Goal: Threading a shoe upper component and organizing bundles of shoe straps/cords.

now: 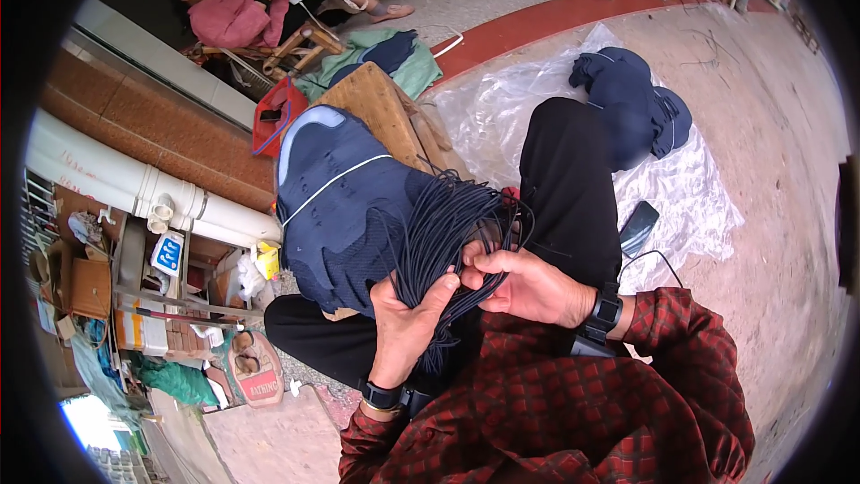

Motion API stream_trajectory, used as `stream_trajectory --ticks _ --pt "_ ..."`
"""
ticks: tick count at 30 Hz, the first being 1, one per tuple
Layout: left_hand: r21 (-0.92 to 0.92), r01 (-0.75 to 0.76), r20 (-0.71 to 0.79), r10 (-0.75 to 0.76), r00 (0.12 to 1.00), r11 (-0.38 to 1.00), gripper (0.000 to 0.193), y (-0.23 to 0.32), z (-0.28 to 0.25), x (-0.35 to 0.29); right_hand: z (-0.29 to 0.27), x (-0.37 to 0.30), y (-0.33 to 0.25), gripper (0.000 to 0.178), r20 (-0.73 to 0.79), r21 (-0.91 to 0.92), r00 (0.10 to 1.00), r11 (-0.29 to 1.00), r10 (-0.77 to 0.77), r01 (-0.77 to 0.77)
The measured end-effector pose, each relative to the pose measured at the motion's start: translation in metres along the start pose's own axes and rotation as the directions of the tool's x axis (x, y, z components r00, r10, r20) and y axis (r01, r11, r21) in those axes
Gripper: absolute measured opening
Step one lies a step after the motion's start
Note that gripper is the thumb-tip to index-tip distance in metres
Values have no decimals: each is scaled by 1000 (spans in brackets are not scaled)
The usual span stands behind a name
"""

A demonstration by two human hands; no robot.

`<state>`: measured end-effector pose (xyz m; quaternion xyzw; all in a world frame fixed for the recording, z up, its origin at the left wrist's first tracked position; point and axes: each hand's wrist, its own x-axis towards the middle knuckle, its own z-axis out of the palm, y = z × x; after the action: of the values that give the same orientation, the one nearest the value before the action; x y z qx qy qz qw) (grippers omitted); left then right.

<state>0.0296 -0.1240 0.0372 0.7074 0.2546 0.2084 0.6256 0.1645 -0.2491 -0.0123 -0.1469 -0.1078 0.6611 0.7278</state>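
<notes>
A thick bundle of thin black cords (441, 237) lies over my lap, its loose ends hanging down between my legs. My left hand (403, 323) is wrapped round the bundle's near side, thumb on top. From the right, my right hand (533, 291) pinches some cords between thumb and fingers, close against the left fingertips. Beside the cords, to the left, rests a stack of dark blue fabric pieces (345, 193) with light blue edging, tied round with a white string. A small red thing (510, 194) shows behind the cords, too small to name.
Under the fabric stands a wooden stool (381, 112). To the right, a clear plastic sheet (502, 116) carries another dark blue bundle (632, 108) and a phone (637, 228). A red basket (285, 108) and a seated person in pink (237, 13) are far left. White pipes (152, 179) run along the left.
</notes>
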Motion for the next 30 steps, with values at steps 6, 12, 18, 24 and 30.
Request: stream_trajectory --ticks 6,12,18,24,30 --pt "-67 65 0 -65 998 996 8 -1 -3 1 5 0 0 19 -179 -105 983 994 -31 12" --pt "-41 26 17 -25 1000 999 7 1 -1 1 1 2 2 20 -162 -150 986 989 -36 11" --pt "-117 41 11 -40 999 992 8 7 3 0 -6 1 3 13 45 3 999 1000 -26 26" --pt "-152 99 34 -95 995 983 13 4 -3 -1 8 1 -1 12 -4 -13 1000 1000 5 -5" --pt "-46 67 45 -65 997 997 12 6 0 0 3 2 2 16 -101 -62 995 998 -21 15"
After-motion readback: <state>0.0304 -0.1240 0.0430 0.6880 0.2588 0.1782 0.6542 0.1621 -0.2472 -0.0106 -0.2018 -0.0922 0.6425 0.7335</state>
